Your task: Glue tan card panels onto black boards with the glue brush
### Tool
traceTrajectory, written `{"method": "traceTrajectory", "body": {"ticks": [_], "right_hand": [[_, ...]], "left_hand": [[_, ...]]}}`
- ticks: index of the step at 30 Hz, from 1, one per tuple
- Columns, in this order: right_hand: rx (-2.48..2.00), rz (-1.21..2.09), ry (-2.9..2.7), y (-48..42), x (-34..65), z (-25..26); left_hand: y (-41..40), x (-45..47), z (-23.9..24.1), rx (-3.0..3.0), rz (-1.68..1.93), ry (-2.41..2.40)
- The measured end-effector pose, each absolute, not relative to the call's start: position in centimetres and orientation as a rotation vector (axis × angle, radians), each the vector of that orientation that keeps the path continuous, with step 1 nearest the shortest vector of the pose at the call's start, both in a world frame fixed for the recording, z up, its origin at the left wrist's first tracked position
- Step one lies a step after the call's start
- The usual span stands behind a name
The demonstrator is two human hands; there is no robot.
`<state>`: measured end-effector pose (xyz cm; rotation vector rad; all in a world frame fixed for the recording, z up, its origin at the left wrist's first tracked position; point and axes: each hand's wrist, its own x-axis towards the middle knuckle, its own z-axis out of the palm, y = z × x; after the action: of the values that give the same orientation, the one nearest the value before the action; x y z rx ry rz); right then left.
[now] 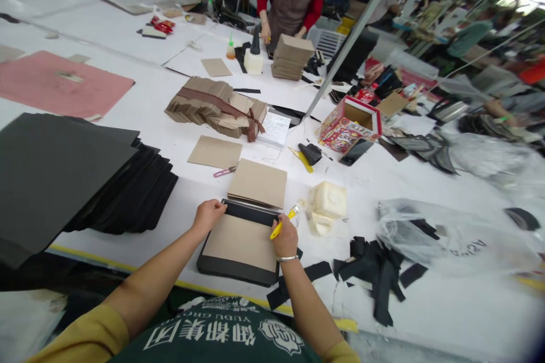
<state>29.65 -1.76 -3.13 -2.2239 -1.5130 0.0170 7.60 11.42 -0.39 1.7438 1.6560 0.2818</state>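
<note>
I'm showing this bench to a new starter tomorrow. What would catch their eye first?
Probably the brown board on black paper at the near edge, with the left hand pressing its far corner and the right hand holding a yellow brush. Next, the big stack of black sheets on the left.

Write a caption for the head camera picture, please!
Left hand presses a black-edged board while the right hand holds a yellow brush.

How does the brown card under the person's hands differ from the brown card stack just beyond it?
The brown card lies on a black sheet with a dark border showing; the brown card stack rests bare on the white table. The left hand and right hand touch the first; the stack is untouched. Both are plain and squarish.
</note>
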Motion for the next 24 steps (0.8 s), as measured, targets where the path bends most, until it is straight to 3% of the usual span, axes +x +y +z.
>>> {"method": "traceTrajectory", "body": {"ticks": [24], "right_hand": [[-2.359,0.039,-1.37,-1.55,29.82,-2.87]], "left_hand": [[11.5,7.18,-0.97,2.015,0.183,1.697]]}}
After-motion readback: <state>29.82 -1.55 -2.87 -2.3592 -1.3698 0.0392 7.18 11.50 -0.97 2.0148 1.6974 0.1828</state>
